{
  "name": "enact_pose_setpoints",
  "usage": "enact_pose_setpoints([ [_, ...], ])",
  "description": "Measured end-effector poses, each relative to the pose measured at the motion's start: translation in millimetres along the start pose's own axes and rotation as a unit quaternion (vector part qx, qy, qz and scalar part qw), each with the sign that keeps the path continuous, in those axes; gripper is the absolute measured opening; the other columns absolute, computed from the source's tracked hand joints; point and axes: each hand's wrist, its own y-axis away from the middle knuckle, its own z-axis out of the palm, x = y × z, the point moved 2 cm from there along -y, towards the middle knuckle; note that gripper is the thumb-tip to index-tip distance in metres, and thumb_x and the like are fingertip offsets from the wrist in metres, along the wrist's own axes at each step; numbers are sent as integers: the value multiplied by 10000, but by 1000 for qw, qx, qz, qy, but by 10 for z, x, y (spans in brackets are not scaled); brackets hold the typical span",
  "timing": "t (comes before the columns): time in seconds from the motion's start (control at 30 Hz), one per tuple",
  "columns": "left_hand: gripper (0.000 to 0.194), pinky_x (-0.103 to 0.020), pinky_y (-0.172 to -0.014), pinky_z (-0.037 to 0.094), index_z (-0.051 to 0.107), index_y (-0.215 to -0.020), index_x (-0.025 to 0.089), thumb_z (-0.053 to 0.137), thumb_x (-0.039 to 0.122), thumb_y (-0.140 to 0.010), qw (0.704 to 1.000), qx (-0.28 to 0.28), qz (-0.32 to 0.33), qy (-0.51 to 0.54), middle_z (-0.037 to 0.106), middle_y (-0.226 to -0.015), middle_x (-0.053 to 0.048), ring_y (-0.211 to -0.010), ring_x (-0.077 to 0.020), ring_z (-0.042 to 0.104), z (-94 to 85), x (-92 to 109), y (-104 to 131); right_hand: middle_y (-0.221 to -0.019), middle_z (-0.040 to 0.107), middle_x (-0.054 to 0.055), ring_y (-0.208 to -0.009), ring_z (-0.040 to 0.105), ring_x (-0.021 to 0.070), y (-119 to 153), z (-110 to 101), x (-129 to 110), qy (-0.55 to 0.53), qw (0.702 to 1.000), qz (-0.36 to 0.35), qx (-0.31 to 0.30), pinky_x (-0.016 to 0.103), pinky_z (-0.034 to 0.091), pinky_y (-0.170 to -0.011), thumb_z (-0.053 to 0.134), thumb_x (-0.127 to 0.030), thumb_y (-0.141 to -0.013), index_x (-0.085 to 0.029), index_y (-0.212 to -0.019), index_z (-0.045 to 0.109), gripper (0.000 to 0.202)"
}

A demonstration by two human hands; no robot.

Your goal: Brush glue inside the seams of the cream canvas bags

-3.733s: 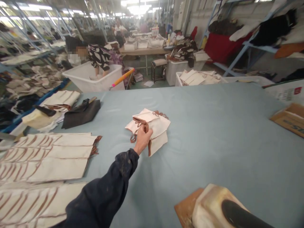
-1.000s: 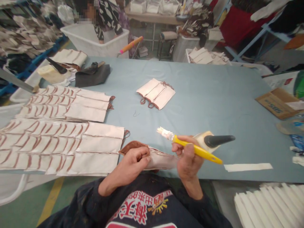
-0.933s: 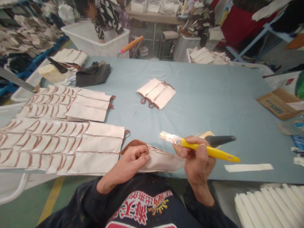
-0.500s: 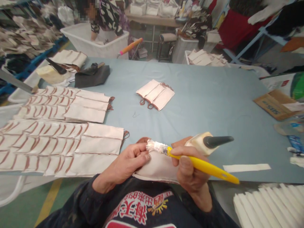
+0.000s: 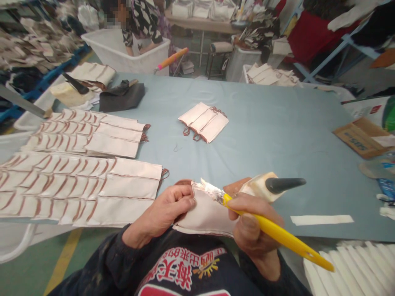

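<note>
left hand (image 5: pixel 168 205) pinches the cream fabric pouch (image 5: pixel 205 213) (brown-trimmed, soft) at the near counter (image 5: pixel 277 135) edge; right hand (image 5: pixel 251 230) clasps a yellow plastic brush (image 5: pixel 277 236), bristles on the pouch; squeeze bottle (image 5: pixel 267 186) just behind.

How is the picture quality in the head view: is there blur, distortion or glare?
In the head view, wide-lens distortion bends the table edge and stretches the corners; the right hand, its yellow-handled brush and the left hand on the cream pouch are fairly sharp; the brush bristles look slightly smeared; light is even, shadows soft; the background is softer.
</note>
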Motion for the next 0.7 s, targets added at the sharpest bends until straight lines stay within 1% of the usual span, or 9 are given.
enact_pose_setpoints([
  [0.1, 388, -204, -463, 198, 666, -875, 151, 759, 528, -880, 1000, 1, 13, -2, 423, -608, 80, -496, -60, 267, 21, 5, -8, -626, 636, -43, -543, 643, 143, 12, 8, -27, 6, 999, -16, -29, 287, 542, -560, 485, -395, -1131, -256, -944, 699, 316],
  [0.17, 334, -204, -513, 295, 692, -912, 149, 724, 482, -903, 999, 7, 36, -26, 509, -650, 49, -540, -81, 376, 46, 27, 0, -644, 645, -40, -538, 634, 135, 30, -12, -24, 18, 999, 5, -31, 272, 523, -533, 487, -393, -1128, -250, -942, 699, 316],
  [0.27, 201, -250, -667, 444, 713, -905, 155, 602, 317, -950, 984, 29, 108, -139, 659, -780, -13, -703, -141, 561, 86, 36, 24, -643, 633, -30, -528, 615, 141, 44, -92, -29, 5, 997, 78, 26, 277, 505, -507, 527, -385, -1102, -230, -955, 722, 289],
  [0.33, 221, -261, -679, 452, 712, -904, 160, 503, 199, -962, 955, 44, 169, -240, 672, -790, -14, -712, -145, 573, 105, -4, 37, -581, 572, -43, -455, 540, 130, 36, -147, -55, -35, 986, 137, 93, 269, 449, -452, 541, -358, -1083, -208, -928, 721, 282],
  [0.43, 260, -263, -630, 428, 662, -842, 171, 445, 95, -964, 883, 73, 288, -364, 619, -728, -1, -652, -134, 533, 114, -100, 43, -524, 483, -68, -403, 461, 114, 21, -157, -100, -87, 963, 208, 146, 257, 405, -428, 554, -342, -1071, -197, -870, 698, 287],
  [0.5, 274, -271, -637, 442, 603, -786, 190, 454, 60, -975, 829, 85, 362, -418, 601, -707, -2, -661, -143, 538, 114, -156, 38, -536, 486, -73, -417, 474, 110, 34, -123, -122, -105, 964, 212, 121, 251, 430, -452, 543, -352, -1086, -205, -896, 697, 285],
  [0.57, 289, -275, -648, 461, 564, -771, 206, 462, 36, -981, 795, 78, 406, -445, 601, -695, -4, -668, -150, 547, 117, -193, 23, -550, 498, -76, -429, 484, 101, 82, -92, -132, -105, 972, 198, 69, 233, 429, -459, 514, -346, -1106, -216, -936, 702, 285],
  [0.63, 291, -271, -646, 464, 544, -773, 213, 467, 14, -971, 782, 72, 429, -447, 600, -686, 0, -665, -150, 553, 122, -209, 7, -542, 481, -81, -412, 456, 89, 153, -95, -136, -90, 977, 190, 21, 213, 381, -431, 496, -337, -1114, -221, -929, 700, 299],
  [0.7, 294, -264, -634, 454, 522, -759, 217, 478, 0, -954, 785, 74, 437, -434, 589, -672, 9, -650, -143, 552, 130, -219, -6, -522, 440, -89, -389, 407, 86, 211, -135, -143, -82, 978, 194, -5, 217, 356, -415, 496, -346, -1109, -218, -903, 698, 315],
])
